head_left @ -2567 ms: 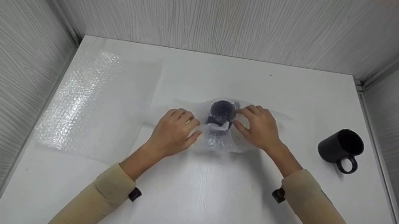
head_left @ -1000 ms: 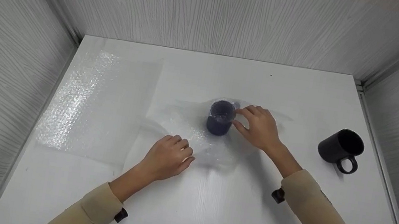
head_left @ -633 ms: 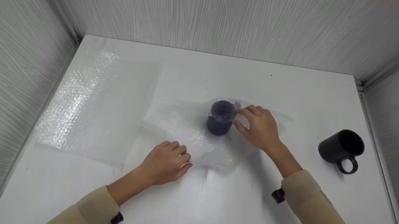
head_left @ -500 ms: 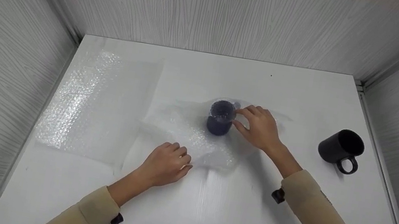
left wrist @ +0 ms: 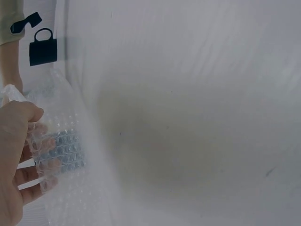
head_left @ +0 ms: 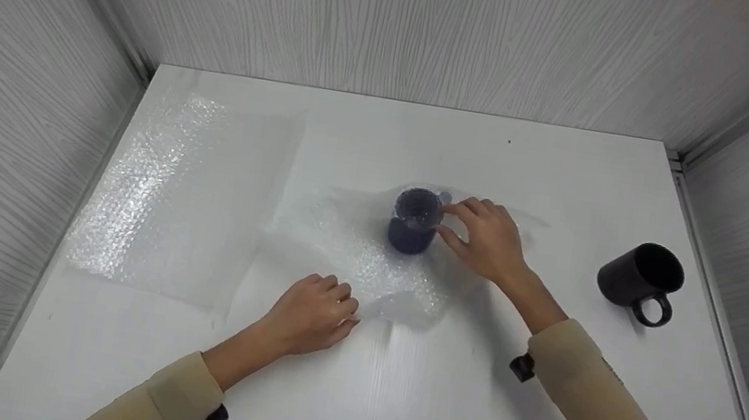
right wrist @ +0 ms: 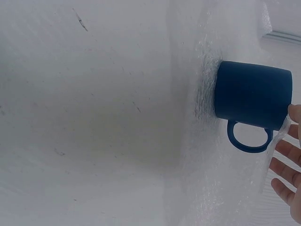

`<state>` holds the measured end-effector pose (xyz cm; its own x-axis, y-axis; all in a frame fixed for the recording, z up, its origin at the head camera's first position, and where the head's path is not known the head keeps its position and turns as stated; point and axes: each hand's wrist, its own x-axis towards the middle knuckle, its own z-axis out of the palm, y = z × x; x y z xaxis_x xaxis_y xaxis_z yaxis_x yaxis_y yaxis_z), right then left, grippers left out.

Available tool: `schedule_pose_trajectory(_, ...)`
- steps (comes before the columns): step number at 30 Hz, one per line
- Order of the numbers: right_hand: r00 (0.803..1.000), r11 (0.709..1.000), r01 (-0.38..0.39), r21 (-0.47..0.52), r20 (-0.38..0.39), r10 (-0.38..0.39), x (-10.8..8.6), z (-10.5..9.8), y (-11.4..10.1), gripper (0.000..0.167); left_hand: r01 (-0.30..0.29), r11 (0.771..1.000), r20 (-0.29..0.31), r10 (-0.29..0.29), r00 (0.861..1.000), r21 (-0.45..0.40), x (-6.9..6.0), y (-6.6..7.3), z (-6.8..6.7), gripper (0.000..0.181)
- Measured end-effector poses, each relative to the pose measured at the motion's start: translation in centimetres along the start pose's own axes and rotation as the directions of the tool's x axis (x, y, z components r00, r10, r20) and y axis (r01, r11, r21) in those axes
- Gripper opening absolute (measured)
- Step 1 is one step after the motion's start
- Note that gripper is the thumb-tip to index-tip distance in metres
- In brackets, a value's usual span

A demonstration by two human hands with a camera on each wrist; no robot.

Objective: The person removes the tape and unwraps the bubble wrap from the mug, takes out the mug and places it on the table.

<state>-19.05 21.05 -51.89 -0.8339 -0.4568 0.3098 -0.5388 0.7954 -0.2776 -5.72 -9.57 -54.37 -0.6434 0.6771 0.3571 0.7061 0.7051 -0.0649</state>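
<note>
A dark blue mug [head_left: 409,236] stands upright on a sheet of bubble wrap [head_left: 339,246] in the middle of the table. Part of the clear wrap lies over its mouth. My right hand [head_left: 487,241] pinches the mug's rim together with the wrap, its thumb at the rim in the right wrist view, where the handle [right wrist: 251,149] also shows. Nearer the front, my left hand [head_left: 310,316] pinches the near edge of the wrap. In the left wrist view, several fingers show through the bubble wrap [left wrist: 70,188], with the thumb in front.
A black mug [head_left: 638,274] stands at the right, handle towards the front. Another bubble wrap sheet [head_left: 194,211] lies flat at the left of the white table [head_left: 388,407]. Wood-grain panels [head_left: 403,27] enclose the back and sides.
My left hand has drawn the wrap's edge away from the mug towards the front, uncovering the mug's near side and spreading the wrap lower. The right hand stays at the rim.
</note>
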Motion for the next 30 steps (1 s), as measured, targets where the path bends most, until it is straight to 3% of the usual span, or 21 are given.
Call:
schedule_pose_trajectory(15,1.000,1.000,0.012,0.005,-0.008,-0.012,0.0,0.1,0.1,0.032,-0.023,0.999,0.087,0.026,0.996,-0.032,-1.1,0.4,1.2,0.020)
schedule_pose_trajectory(30,0.999,1.000,0.020,-0.003,-0.025,-0.020,-0.1,0.1,0.0,0.036,-0.061,0.998,0.166,0.066,0.984,-0.033,-1.6,0.1,1.5,0.025)
